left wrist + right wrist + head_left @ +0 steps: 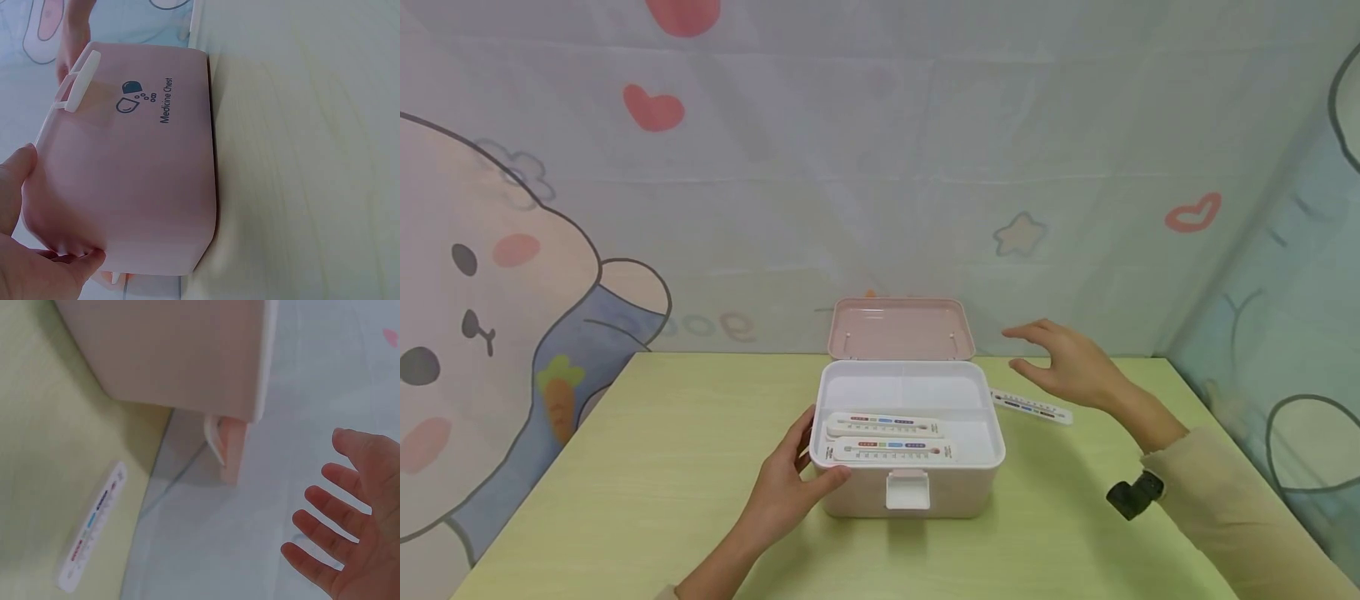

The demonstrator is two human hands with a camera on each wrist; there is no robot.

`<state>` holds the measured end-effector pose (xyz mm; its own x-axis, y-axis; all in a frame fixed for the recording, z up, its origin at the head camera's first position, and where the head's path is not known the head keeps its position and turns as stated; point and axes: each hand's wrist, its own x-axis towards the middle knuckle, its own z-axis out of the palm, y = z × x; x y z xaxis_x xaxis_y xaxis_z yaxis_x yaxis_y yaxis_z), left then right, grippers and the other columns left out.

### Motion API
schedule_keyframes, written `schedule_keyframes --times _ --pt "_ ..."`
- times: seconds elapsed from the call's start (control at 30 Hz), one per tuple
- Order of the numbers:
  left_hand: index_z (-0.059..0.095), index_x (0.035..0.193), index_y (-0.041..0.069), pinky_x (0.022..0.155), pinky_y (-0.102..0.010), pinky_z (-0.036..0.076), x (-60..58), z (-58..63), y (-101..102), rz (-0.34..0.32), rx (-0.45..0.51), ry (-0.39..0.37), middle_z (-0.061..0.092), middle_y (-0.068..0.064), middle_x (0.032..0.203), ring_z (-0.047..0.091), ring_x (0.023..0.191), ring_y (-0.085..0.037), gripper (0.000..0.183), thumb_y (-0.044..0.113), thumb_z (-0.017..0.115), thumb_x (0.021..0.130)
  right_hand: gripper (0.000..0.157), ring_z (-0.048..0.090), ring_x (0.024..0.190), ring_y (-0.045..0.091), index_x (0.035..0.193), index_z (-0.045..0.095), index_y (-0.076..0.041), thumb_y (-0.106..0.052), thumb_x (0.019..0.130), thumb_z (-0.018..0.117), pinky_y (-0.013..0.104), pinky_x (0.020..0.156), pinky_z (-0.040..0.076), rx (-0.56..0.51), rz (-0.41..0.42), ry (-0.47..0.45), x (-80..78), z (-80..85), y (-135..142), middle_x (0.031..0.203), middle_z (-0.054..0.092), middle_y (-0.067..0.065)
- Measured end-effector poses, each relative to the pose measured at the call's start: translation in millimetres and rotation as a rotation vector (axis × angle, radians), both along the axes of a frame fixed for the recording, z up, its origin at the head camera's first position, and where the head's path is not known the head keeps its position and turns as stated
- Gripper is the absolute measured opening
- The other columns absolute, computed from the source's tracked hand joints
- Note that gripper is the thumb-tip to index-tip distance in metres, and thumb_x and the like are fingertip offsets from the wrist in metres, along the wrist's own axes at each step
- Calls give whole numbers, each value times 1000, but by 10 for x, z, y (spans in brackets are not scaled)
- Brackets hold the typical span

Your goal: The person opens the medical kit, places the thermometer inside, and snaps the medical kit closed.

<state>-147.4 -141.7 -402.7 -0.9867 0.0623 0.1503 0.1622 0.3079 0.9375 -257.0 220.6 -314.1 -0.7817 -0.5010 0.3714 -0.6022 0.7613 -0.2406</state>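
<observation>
A pink medicine chest [955,492] stands on the table with its pink lid [901,329] swung back. My left hand [784,492] holds its front left corner, thumb at the white rim and fingers against the side wall. Inside, two white strip thermometers [891,451] with coloured bands lie side by side at the front left of the white tray [973,437]. My right hand [1071,362] hovers with spread fingers and nothing in it, right of the chest. Below it, a third strip thermometer [1032,407] lies on the table beside the chest.
A white latch [907,492] hangs on the chest's front. The pale green wooden table [685,467] reaches back to a printed cloth backdrop [820,208], which also runs along the right side. A black device [1135,495] is strapped on the right wrist.
</observation>
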Motion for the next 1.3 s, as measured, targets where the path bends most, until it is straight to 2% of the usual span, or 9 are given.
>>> schedule_keyframes --times 0.37,0.6,0.83,1.03,1.3 --pt "25 145 13 105 -32 39 1 -1 5 10 -9 1 42 -3 140 40 129 -18 89 18 78 74 38 58 99 31 120 60 -9 -25 87 64 49 76 52 -46 -66 -8 -126 -341 198 113 60 14" --pt "26 145 12 105 -34 39 14 8 8 11 0 11 42 -5 141 40 130 -19 88 18 78 74 40 57 102 35 123 58 -7 -25 88 62 52 78 51 -71 -97 -83 -187 -557 305 118 59 15" --pt "26 145 12 105 -35 39 11 4 -1 6 -6 20 43 -6 140 41 129 -20 88 18 78 74 42 58 100 37 123 58 -4 -24 87 64 53 77 51 -76 -125 -101 -253 -790 395 117 59 17" --pt "26 145 15 105 -31 39 5 1 1 12 -4 -1 42 -1 140 40 129 -16 89 17 78 74 42 58 99 38 121 58 -2 -25 86 64 54 77 51 -79 -153 -115 -286 -937 451 115 60 19" --pt "26 145 14 105 -35 39 1 -5 1 12 -1 13 42 -2 140 40 129 -17 89 16 78 73 45 57 100 39 122 57 0 -28 87 63 54 77 50 -88 -176 -172 -306 -1110 541 117 58 22"
